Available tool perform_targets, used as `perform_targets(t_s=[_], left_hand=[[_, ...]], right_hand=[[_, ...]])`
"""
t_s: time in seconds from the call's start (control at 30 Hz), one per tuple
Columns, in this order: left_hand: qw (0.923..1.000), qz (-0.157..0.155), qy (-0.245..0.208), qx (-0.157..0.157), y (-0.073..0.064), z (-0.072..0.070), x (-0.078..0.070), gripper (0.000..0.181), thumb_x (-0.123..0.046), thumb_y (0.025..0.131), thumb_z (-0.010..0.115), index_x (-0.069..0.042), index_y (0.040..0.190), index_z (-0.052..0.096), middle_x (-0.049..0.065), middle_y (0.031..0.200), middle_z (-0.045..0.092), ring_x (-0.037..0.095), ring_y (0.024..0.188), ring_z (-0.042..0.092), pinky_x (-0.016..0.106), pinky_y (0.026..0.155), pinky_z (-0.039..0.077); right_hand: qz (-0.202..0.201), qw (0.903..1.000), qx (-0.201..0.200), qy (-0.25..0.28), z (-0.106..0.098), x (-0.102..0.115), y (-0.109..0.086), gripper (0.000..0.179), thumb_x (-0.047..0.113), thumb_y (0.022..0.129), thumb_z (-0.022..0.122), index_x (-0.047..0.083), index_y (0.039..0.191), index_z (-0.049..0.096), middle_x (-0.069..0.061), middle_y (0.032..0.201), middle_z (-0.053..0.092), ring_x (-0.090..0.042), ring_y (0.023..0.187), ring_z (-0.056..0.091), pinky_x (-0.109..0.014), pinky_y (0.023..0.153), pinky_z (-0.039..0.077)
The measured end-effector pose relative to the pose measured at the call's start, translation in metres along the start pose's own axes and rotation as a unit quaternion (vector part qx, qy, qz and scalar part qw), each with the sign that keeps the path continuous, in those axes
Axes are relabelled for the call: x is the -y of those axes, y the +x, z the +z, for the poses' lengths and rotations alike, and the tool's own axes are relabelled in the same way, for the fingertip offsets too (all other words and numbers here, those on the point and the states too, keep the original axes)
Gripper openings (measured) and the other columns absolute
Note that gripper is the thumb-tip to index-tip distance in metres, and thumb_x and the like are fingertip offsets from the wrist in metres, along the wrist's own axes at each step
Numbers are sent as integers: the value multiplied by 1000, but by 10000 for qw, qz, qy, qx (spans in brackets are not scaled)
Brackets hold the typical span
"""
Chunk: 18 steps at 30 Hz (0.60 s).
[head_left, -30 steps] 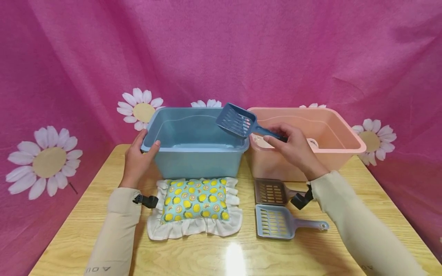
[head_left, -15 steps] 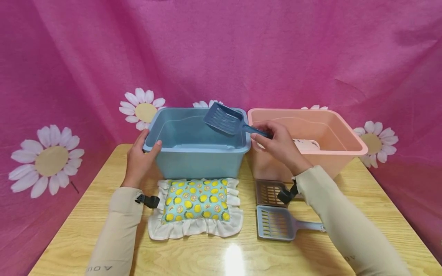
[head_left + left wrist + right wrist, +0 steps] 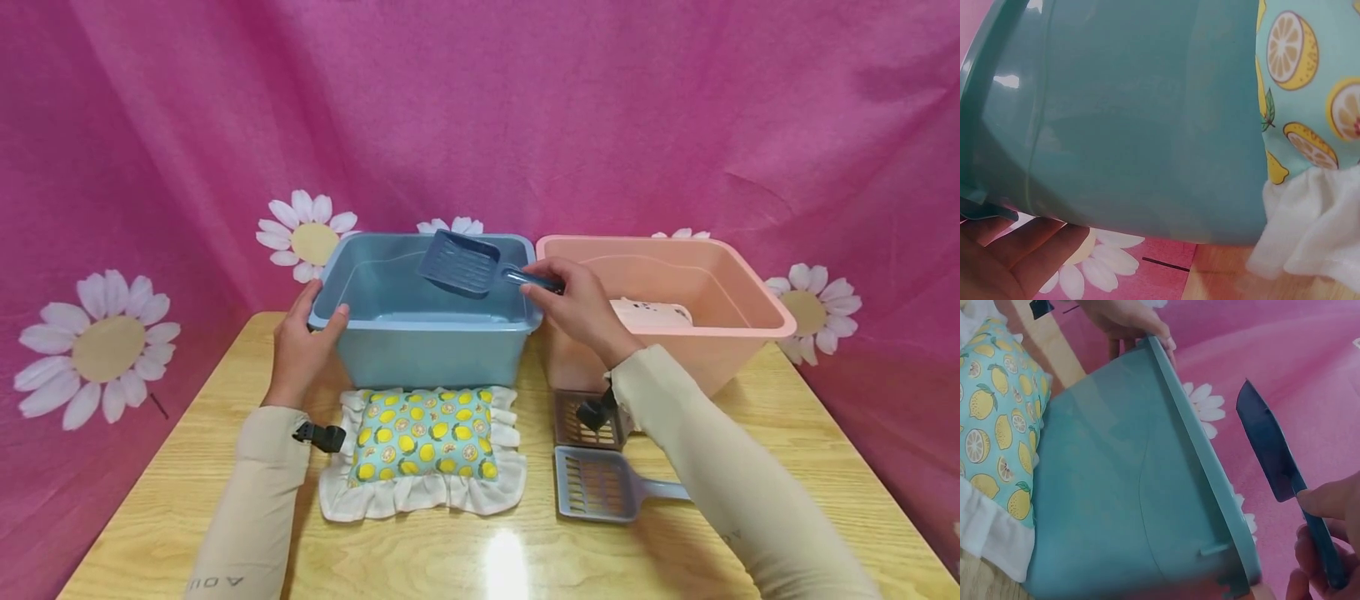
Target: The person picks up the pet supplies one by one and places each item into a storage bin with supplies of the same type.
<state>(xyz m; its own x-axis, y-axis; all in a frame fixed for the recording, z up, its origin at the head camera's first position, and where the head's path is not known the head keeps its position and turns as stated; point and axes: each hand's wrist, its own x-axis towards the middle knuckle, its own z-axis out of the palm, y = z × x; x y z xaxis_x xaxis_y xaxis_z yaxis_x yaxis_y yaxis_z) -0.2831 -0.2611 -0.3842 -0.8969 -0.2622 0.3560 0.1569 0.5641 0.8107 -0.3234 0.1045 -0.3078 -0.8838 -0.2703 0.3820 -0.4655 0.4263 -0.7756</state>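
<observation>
In the head view my right hand [image 3: 581,308] grips the handle of a dark blue litter scoop [image 3: 461,265], its slotted head held over the blue bin [image 3: 431,358]. The right wrist view has this scoop [image 3: 1269,444] edge-on, above the rim, with the thumb along the handle. At the bin's front left corner my left hand [image 3: 300,346] holds the rim, thumb over it and fingers against the outer side. Those fingers [image 3: 1047,250] show at the wall in the left wrist view. No contents are visible in the part of the blue bin that shows.
A peach bin [image 3: 750,358] stands to the right, with a pale dark-spotted item [image 3: 651,314] inside. In front lie a brown scoop [image 3: 577,437], partly hidden by the right wrist strap, and a grey-blue scoop [image 3: 600,483]. A frilled lemon-print cushion [image 3: 427,437] lies before the blue bin.
My right hand has carried the scoop leftward from between the two bins to above the blue bin. More of the pale spotted item now shows. My left hand stays at the rim.
</observation>
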Motion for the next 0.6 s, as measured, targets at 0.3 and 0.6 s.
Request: perform_targets(t_s=[0.3, 0.6], left_hand=[[10000, -41, -10, -60, 0, -2, 1, 74, -54, 90, 57, -22, 152, 32, -2, 157, 29, 31, 138, 36, 57, 103, 37], [9996, 157, 3, -219, 3, 0, 2, 69, -46, 91, 60, -17, 149, 38, 2, 154, 34, 30, 137, 38, 53, 107, 35]], right_hand=[[219, 9997, 54, 3, 14, 1, 13, 28, 13, 89, 70, 3, 114, 67, -12, 110, 67, -21, 94, 59, -32, 83, 50], [384, 9991, 134, -101, 24, -2, 26, 29, 17, 88, 71, 6, 115, 69, -10, 110, 67, -21, 95, 59, -33, 84, 51]])
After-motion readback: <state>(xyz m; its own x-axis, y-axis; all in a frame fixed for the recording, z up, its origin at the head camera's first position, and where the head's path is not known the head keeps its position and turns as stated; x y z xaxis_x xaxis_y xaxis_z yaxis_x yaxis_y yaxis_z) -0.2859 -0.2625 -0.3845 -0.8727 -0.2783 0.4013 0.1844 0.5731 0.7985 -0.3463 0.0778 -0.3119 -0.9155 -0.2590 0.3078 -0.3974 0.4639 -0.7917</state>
